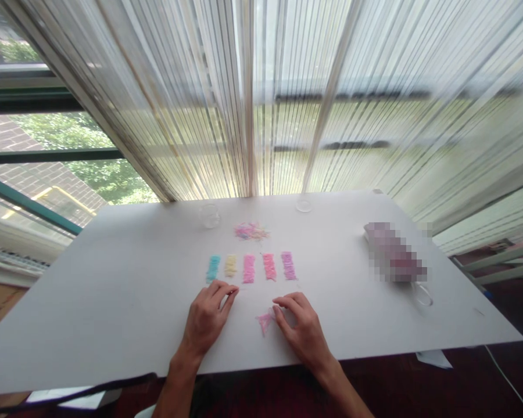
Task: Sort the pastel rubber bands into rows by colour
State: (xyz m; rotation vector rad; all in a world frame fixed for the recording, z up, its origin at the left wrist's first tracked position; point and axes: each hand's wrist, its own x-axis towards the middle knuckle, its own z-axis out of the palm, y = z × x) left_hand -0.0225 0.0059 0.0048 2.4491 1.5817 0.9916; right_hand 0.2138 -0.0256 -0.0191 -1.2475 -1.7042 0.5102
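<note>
Several colour groups of small pieces lie in a row on the white table (pixel 148 313): teal (pixel 213 269), yellow (pixel 230 266), pink (pixel 249 269), coral (pixel 269 266) and purple (pixel 288 266). Behind them is a mixed pile (pixel 251 231). My left hand (pixel 210 313), just below the teal and yellow groups, pinches something too small to make out. At the right, my right hand (pixel 300 325) has thumb and index finger close together beside a small loose pink bunch (pixel 264 323); what they hold, if anything, is too small to tell.
A clear round container (pixel 210 216) stands at the back left of the pile, and a clear lid (pixel 304 206) lies at the back right. A blurred-out purplish object (pixel 394 252) with a loop rests on the right side. Striped curtains (pixel 261 116) hang behind the table.
</note>
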